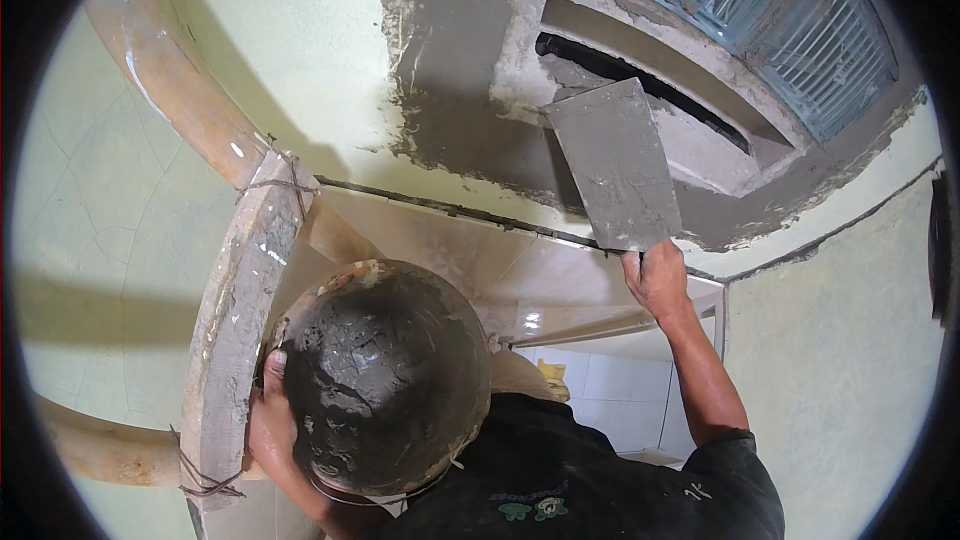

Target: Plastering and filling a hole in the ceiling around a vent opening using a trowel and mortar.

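My right hand [657,280] grips the near edge of a flat rectangular board [622,168], grey and smeared with mortar. The board is tilted up close to a long wall opening [665,70], and its far end overlaps the opening's near edge. My left hand [272,425] is closed on the left side of a round bucket [480,340], its thumb up at the rim; the other fingers are partly hidden. Dark wet mortar [370,375] fills the bucket, which is against my chest. Fresh grey plaster [455,70] covers the wall around the opening.
Left of the bucket runs a mortar-stained plank [235,320], tied with wire to round wooden poles [190,100]. Blue-tinted louvred panels [800,30] sit beyond the opening. A pale green wall [830,340] stands at right. White tiles [625,390] show far below.
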A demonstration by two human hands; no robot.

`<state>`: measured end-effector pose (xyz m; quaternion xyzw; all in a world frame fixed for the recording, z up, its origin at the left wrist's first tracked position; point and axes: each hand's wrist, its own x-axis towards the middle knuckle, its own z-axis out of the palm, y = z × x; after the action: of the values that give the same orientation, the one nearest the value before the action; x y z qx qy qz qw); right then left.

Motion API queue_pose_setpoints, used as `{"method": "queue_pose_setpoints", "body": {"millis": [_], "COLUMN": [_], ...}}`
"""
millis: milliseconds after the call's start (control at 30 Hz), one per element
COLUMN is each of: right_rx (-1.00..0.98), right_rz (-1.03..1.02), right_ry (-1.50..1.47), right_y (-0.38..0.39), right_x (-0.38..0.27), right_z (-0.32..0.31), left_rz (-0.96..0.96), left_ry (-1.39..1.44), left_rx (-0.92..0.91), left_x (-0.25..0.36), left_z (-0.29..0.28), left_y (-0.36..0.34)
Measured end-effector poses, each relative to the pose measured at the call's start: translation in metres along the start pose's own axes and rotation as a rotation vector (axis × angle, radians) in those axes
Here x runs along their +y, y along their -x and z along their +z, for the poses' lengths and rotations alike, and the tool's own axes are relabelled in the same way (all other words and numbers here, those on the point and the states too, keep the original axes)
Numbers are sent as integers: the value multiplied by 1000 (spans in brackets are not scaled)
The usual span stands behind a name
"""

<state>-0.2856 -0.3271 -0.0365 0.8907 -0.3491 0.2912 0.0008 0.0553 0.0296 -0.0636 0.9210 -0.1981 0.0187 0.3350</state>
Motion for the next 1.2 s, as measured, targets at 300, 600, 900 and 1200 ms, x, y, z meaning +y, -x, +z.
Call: {"method": "queue_pose_setpoints", "body": {"millis": [300,600,900,1200], "right_rx": [-79,136,94,-462], "right_rz": [132,-33,44,789], "right_ry": [80,65,-78,-737], "right_y": [-4,22,32,-60], "right_x": [8,-1,-12,-95], "right_z": [29,27,-1,-201], "left_rz": [-112,-99,-130,-106], "left_ry": [165,90,46,-5], "left_rx": [-202,-188,-115,-35], "left_x": [9,22,18,8], "left_z": [-10,-13,-10,-5], "left_y": [-2,-2,2,6]}}
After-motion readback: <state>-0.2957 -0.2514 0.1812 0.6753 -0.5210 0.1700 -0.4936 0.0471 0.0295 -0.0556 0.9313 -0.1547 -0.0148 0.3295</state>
